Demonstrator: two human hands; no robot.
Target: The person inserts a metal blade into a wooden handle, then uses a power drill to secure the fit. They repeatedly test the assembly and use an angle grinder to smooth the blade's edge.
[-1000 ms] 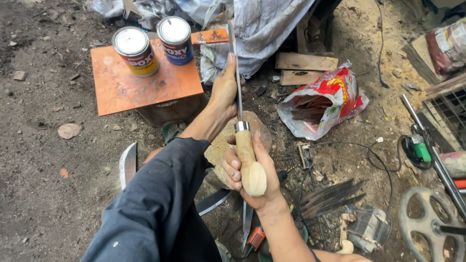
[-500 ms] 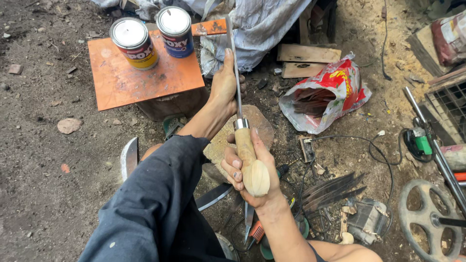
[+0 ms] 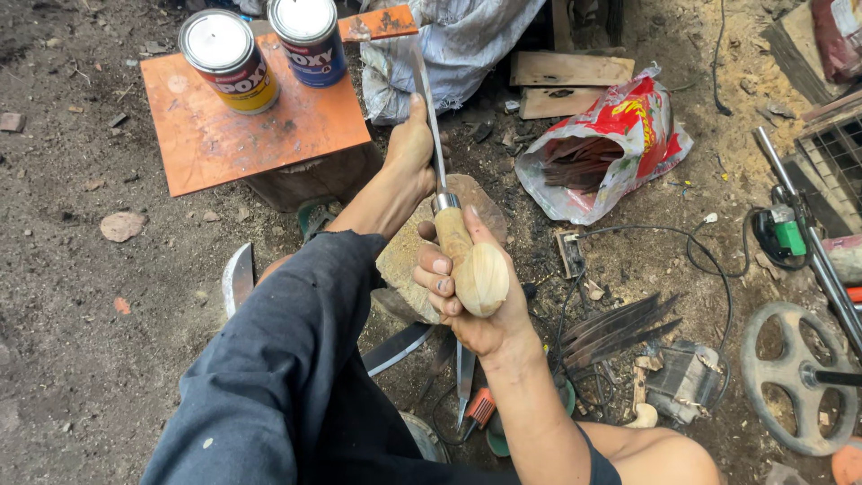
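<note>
1. The right hand (image 3: 471,296) has a closed grip around the pale wooden handle (image 3: 471,265) of a long knife, holding it near the middle of the scene, blade pointing away.
2. The left hand (image 3: 410,148) reaches further out and clasps the narrow blade (image 3: 429,108) itself, thumb up along the steel, its grip closed on bare metal.
3. Below the handle lies a rough stone block (image 3: 409,260) on the dirt floor (image 3: 81,296).
4. Far left, an orange metal plate (image 3: 224,135) carries two tins (image 3: 260,49); a red and white plastic bag (image 3: 620,144) lies to the right.
5. Loose blades (image 3: 238,278) lie on the ground near the person's knees, and a grey wheel (image 3: 795,377) sits far right.
6. Risk, as I judge it: the left palm sits on the blade, so any slip or twist of the handle could draw the edge across the fingers.
7. A push that runs off line could also send the tip toward the tins and tip them off the plate.
</note>
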